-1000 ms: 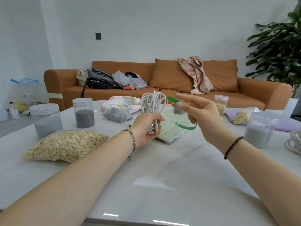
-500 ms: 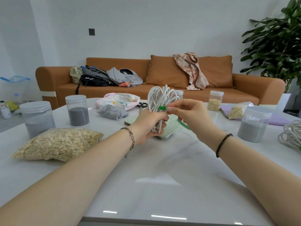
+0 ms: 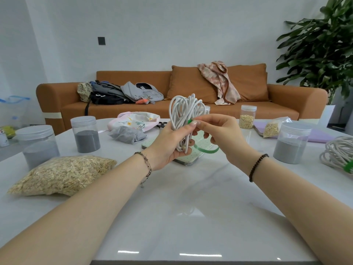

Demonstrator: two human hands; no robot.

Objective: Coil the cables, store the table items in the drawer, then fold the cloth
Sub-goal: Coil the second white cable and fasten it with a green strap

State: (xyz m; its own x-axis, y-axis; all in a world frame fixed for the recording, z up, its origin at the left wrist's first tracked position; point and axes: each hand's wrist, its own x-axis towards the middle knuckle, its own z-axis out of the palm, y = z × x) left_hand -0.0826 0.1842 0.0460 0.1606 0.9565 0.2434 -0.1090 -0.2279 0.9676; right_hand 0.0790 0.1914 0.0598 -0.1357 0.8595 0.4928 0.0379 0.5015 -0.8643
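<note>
Two hands are meeting over the counter [image 3: 191, 207]: my left hand [image 3: 168, 142] is clenching the upright white cable bundle [image 3: 184, 119], while my right fingers [image 3: 198, 124] are pinching the green tie [image 3: 205, 149] against its right side, tail hanging below.

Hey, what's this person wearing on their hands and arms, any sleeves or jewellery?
No sleeves show: both forearms are bare. The left hand has a thin metal chain bracelet at the wrist, with a small dangling end. The right hand has a bracelet of dark round beads. No rings or watch are visible.
</note>
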